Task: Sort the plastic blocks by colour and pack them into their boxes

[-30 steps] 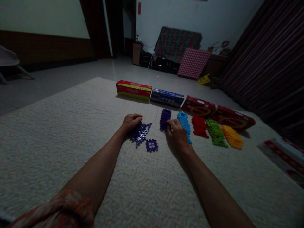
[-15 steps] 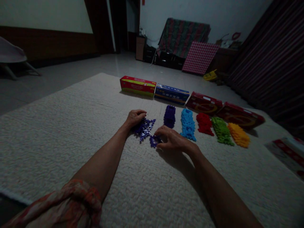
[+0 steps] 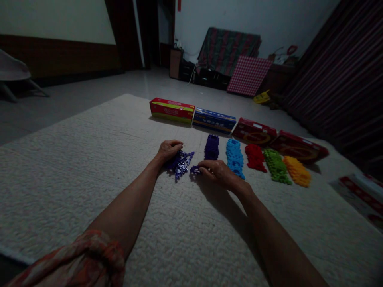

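My left hand [image 3: 170, 151] is closed at the left edge of a cluster of purple toothed plastic building pieces [image 3: 183, 164], triangles among them, lying on the cream quilted mat [image 3: 167, 231]. Between the thumb and fingers of my right hand [image 3: 216, 170] is one square purple building piece [image 3: 195, 170], tilted and just to the right of the cluster. Beyond that hand stands a stack of purple pieces [image 3: 212, 146]. Rows of light blue [image 3: 235, 157], red [image 3: 255, 158], green [image 3: 277, 166] and yellow pieces [image 3: 297, 171] lie further right.
Behind the rows stand a red and yellow box [image 3: 172, 110], a blue box [image 3: 214, 120] and two dark red boxes [image 3: 255, 130]. Another box [image 3: 362, 195] is at the right edge. A pale chair [image 3: 13, 69] stands at far left.
My right hand has closed on the square purple piece and tilted it up from the mat. My left hand stays by the cluster. The view has shifted slightly.
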Available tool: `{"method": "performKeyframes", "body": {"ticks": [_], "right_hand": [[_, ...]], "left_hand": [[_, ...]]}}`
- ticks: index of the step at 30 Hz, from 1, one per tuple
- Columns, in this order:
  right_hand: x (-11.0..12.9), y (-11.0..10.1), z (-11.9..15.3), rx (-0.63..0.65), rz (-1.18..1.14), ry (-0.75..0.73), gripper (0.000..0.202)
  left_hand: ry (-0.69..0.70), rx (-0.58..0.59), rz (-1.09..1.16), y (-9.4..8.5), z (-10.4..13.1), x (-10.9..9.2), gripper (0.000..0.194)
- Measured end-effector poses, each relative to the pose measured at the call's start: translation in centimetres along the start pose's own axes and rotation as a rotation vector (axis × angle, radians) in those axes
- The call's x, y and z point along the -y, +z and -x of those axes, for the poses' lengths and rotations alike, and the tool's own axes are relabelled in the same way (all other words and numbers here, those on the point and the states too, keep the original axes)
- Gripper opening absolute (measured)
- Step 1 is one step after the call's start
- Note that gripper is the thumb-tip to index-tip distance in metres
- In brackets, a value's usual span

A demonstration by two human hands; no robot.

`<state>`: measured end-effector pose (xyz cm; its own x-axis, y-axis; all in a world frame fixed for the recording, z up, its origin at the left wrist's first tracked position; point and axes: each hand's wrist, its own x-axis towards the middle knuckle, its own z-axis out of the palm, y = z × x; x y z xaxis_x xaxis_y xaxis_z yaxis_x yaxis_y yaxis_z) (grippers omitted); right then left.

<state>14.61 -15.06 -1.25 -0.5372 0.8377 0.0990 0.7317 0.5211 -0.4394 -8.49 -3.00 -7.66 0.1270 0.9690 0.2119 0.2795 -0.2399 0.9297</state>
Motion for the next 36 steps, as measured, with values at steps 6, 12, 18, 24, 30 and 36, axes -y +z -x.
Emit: {"method": "performKeyframes", "body": {"ticks": [6,12,18,24,30,36], "right_hand": [[-2.7,-0.1,0.1,-0.256,0.064,0.069,0.025],[-5.0,-0.2,0.4,-0.427,0.207,0.109,0.028],[-5.3,0.6,0.4,-0.439,0.233,0.134,0.03],[-5.1,1.0,0.4,-0.399,0.246,0.175,0.031],[-4.7,1.2,0.3,-0.434,0.253,0.205,0.032],[-4.1,1.0,0.1,-0.574,0.286,0.218,0.036]], "left_hand": [[-0.02,-0.001,0.024,0.0,0.1,-0.4,0.027],[-0.048,-0.01,0.049,0.0,0.3,-0.7,0.025],[-0.039,-0.01,0.049,0.0,0.4,-1.0,0.025],[-0.03,0.006,0.038,-0.1,0.4,-0.9,0.029],[-0.026,0.002,0.043,0.0,0.3,-0.6,0.028],[-0.06,-0.01,0.092,-0.1,0.4,-0.8,0.031]]}}
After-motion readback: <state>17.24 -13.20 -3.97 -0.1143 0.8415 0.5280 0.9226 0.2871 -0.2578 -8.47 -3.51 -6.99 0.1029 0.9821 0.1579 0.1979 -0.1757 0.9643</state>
